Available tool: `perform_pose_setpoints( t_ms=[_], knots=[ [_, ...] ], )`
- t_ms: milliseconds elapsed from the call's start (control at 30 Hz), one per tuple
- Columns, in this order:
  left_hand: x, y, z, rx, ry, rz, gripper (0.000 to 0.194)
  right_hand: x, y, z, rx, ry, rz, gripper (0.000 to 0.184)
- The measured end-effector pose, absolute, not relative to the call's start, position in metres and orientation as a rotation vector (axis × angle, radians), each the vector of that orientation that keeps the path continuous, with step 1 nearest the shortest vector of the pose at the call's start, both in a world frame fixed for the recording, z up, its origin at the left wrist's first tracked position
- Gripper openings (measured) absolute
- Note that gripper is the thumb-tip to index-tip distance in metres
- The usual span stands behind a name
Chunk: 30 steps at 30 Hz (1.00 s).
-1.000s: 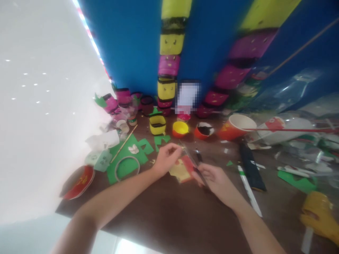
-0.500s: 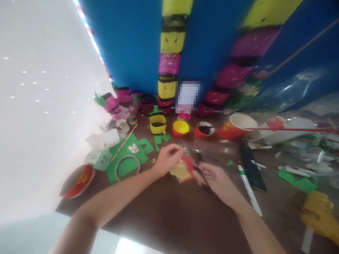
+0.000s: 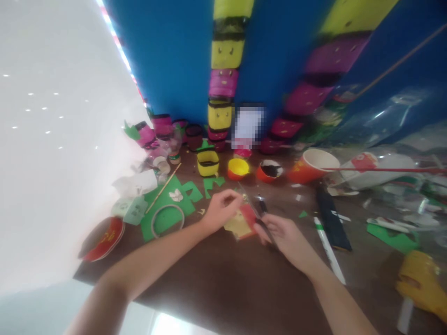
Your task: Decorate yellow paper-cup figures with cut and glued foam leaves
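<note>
My right hand (image 3: 281,235) is closed around the dark handle of a pair of scissors (image 3: 250,200), whose blades point up and left. Beside the blade tips, my left hand (image 3: 223,208) has its thumb and fingertips pinched together; whatever small piece lies between them is too blurred to make out. A red and yellow piece of paper (image 3: 240,225) lies flat on the table below and between both hands. Just above my right hand is a small dark object (image 3: 261,204) with a shiny tip.
A green sheet (image 3: 190,211) with a tape ring (image 3: 167,221) lies left, near a red bowl (image 3: 110,237). Behind stand a yellow pot (image 3: 208,164), small cups and an orange cup (image 3: 312,165). To the right are a marker (image 3: 330,251) and a yellow glue gun (image 3: 421,281).
</note>
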<state>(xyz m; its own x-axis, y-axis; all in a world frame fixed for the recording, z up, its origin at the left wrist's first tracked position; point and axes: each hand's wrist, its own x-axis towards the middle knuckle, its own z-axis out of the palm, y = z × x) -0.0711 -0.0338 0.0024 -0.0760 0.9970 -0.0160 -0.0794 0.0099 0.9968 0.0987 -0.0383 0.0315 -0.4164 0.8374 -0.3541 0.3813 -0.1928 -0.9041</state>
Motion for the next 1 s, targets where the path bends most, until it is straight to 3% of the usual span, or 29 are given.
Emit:
perform_pose_setpoints(
  t_ms=[1000],
  knots=[
    [-0.0715,-0.0333,0.0018,1.133,1.21,1.31,0.024,0.0976,-0.0384,0.0358,-1.416,-1.744,1.594,0.044]
  ],
)
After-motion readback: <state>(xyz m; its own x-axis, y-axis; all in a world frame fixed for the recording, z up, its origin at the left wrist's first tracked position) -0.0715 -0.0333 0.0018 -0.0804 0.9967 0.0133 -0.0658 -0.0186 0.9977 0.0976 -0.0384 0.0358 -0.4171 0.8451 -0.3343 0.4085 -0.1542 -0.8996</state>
